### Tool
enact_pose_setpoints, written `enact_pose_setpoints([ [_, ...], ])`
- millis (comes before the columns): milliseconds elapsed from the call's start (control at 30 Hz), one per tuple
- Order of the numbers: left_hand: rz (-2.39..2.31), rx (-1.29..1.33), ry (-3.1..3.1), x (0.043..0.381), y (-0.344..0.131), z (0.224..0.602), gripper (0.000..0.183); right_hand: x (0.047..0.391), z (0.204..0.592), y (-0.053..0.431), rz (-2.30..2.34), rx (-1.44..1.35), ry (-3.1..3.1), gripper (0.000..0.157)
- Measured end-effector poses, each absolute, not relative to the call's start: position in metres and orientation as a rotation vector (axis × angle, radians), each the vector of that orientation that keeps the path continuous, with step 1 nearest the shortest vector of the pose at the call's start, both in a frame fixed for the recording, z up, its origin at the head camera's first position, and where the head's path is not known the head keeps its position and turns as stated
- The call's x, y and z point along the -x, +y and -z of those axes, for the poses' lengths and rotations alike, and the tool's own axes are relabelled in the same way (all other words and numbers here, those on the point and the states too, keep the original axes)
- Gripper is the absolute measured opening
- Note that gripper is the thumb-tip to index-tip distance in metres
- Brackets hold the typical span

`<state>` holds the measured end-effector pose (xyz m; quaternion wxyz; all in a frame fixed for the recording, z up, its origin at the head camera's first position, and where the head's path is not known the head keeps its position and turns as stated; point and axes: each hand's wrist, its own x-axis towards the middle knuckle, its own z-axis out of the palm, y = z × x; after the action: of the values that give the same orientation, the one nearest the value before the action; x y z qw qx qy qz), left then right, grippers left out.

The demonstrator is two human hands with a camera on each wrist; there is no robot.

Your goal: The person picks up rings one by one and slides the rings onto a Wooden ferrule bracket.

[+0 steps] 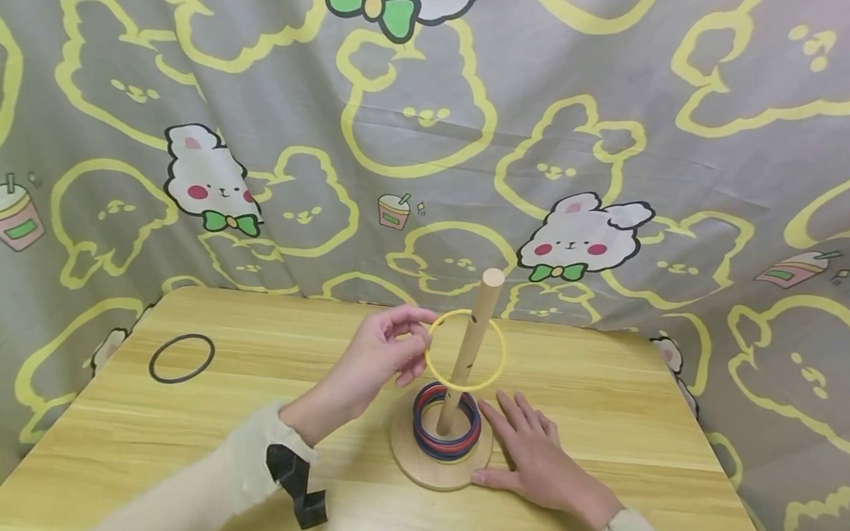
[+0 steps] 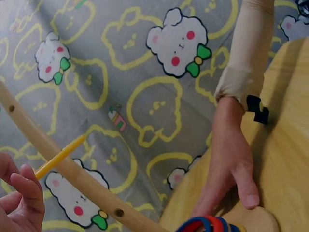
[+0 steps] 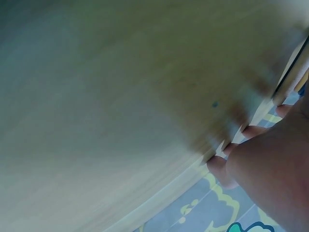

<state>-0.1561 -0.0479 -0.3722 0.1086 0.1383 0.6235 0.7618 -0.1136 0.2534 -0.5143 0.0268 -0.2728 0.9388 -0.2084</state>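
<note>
A yellow ring (image 1: 503, 357) is pinched at its left edge by the thumb and fingers of my left hand (image 1: 382, 353). It circles the wooden peg (image 1: 474, 335) partway up. In the left wrist view the yellow ring (image 2: 63, 155) shows edge-on, crossing the peg (image 2: 87, 181). Red, blue and yellow rings (image 1: 473, 442) lie stacked round the foot of the peg on its round base (image 1: 411, 466). My right hand (image 1: 537, 463) rests spread on the table, thumb at the base's right edge. The right wrist view shows that hand (image 3: 270, 159) with its fingers along the table surface.
A dark ring (image 1: 171, 381) lies alone on the left of the wooden table (image 1: 280, 329). Behind the table hangs a grey curtain (image 1: 433, 151) printed with cartoon animals. A black strap (image 1: 298, 487) sticks out from my left cuff.
</note>
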Motion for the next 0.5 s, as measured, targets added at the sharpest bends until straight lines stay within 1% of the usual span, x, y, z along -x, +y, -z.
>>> enact_pose_setpoints([
  [133, -2.233, -0.365, 1.834, 0.158, -0.049, 0.388, 0.037, 0.114, 0.515, 0.253, 0.644, 0.829, 2.888, 0.102],
  [333, -2.158, -0.343, 1.875, 0.161, -0.05, 0.411, 0.046, 0.114, 0.515, 0.252, 0.641, 0.819, 2.884, 0.101],
  [500, -2.1, -0.315, 1.912, 0.161, -0.051, 0.429, 0.046, 0.113, 0.514, 0.252, 0.64, 0.808, 2.881, 0.101],
])
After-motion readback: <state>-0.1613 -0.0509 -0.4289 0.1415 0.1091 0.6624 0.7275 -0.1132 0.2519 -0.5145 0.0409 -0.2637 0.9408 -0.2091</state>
